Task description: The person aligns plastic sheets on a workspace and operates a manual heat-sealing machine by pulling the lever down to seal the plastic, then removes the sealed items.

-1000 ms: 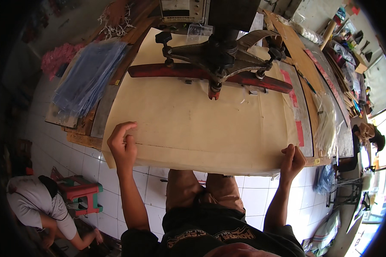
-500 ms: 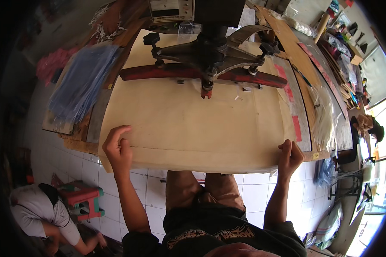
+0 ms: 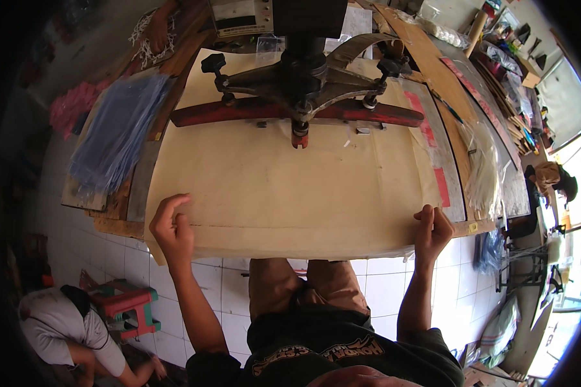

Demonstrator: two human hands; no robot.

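A large cream-coloured sheet [image 3: 284,187] covers the table in front of me, its near edge hanging over the table's front. At the sheet's near left corner is my left hand [image 3: 173,229], with fingers loosely curled, thumb apart from the forefinger and nothing between them. Over the near right corner, my right hand [image 3: 434,233] is closed in a loose fist; nothing shows in it. Whether either hand touches the sheet, I cannot tell. Beyond them, a dark metal press head [image 3: 303,77] with black knobs and a long red bar [image 3: 239,111] stands above the sheet.
A stack of bluish clear plastic sheets [image 3: 116,132] lies at the left. Clear plastic strips [image 3: 481,171] and red tape [image 3: 441,187] are at the right. Another person's hand [image 3: 156,33] is in white stringy material at the far left. Another person crouches beside a red-green stool [image 3: 130,306].
The table and press have shifted slightly left in the picture. Both my hands keep nearly the same pose and place. The other person's hand at the far left has moved a little.
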